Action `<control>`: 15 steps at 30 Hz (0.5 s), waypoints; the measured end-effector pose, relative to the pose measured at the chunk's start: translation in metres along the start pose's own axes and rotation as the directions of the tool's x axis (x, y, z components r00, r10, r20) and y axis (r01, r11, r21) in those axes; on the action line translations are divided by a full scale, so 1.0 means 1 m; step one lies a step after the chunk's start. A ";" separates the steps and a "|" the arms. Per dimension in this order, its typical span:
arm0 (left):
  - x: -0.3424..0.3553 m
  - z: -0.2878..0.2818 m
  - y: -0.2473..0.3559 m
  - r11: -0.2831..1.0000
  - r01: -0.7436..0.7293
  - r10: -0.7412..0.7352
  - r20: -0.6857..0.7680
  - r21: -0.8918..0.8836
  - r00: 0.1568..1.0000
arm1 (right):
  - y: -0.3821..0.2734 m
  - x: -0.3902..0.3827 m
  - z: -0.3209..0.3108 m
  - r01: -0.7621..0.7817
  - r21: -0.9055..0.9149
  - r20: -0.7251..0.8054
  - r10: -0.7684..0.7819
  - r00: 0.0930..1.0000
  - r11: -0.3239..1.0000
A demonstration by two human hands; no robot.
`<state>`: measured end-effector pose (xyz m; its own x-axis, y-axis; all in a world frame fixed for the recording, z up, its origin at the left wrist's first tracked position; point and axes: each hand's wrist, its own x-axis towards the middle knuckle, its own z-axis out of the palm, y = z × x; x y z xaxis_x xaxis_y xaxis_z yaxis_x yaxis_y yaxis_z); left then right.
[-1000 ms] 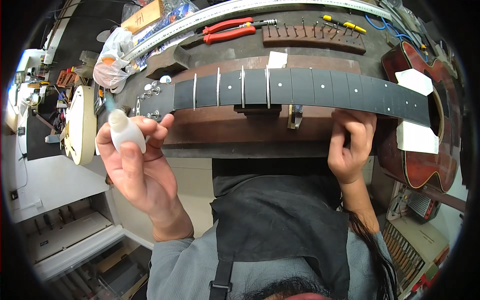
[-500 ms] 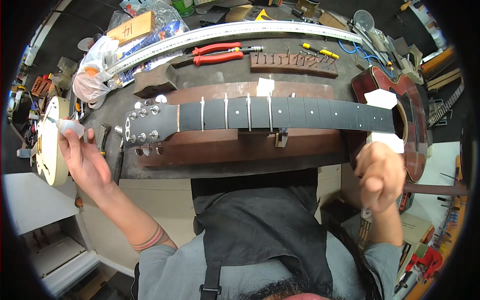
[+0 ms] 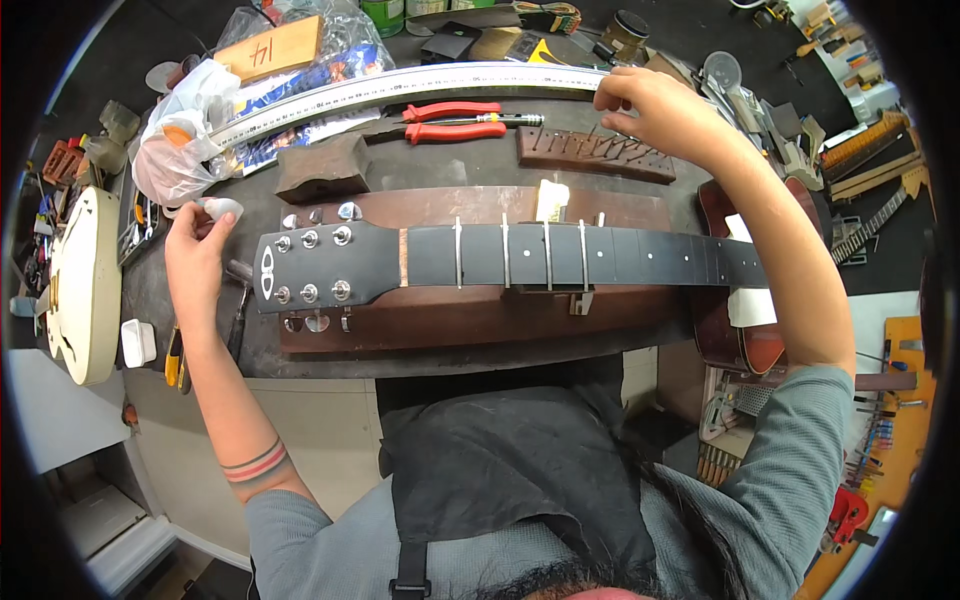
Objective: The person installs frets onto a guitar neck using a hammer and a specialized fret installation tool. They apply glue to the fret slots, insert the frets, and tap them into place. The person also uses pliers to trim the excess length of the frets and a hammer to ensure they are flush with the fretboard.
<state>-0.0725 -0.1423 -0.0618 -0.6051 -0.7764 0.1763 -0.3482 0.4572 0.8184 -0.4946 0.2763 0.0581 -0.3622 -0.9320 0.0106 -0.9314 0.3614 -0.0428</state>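
A small whitish squeeze bottle (image 3: 222, 208) is pinched between the thumb and fingers of my left hand (image 3: 195, 245), just left of the guitar's black headstock (image 3: 325, 265). My right hand (image 3: 655, 110) reaches over the wooden block of upright pins (image 3: 560, 148), beside the right end of a long ruler (image 3: 440, 78). Its fingers are curled, with a gap to the thumb and nothing visible between them. The dark fretboard (image 3: 660, 252) lies across the bench, with several silver fret wires near the headstock end. My right forearm hides part of the red guitar body (image 3: 718, 335).
A brown wooden board (image 3: 480, 335) lies beneath the neck. Red-handled pliers (image 3: 455, 131) and a dark block (image 3: 322, 168) are behind it. At left are a cream guitar body (image 3: 85, 285), a white tub (image 3: 138, 343) and yellow-handled pliers (image 3: 177, 360). Plastic bags (image 3: 175, 160) fill the back left.
My right hand has gone from the front of the guitar body up to the pin block. My left hand, still with the bottle, has moved right and farther back. The view has shifted.
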 end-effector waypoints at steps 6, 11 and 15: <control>-0.009 0.011 0.017 0.992 0.025 -0.031 0.044 0.120 0.999 | 0.003 0.015 0.008 0.057 -0.096 0.136 -0.043 0.990 0.994; -0.009 0.011 0.013 0.992 0.019 -0.024 0.034 0.126 0.999 | 0.003 0.017 0.011 0.133 -0.215 0.123 -0.108 0.987 0.968; -0.008 0.014 0.011 0.996 0.032 -0.037 0.054 0.084 0.998 | 0.002 0.010 0.004 0.164 -0.289 0.002 -0.170 0.985 0.943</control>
<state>-0.0818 -0.1250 -0.0621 -0.6295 -0.7682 0.1162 -0.4264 0.4667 0.7748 -0.5002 0.2672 0.0545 -0.1982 -0.9800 0.0153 -0.9484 0.1957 0.2496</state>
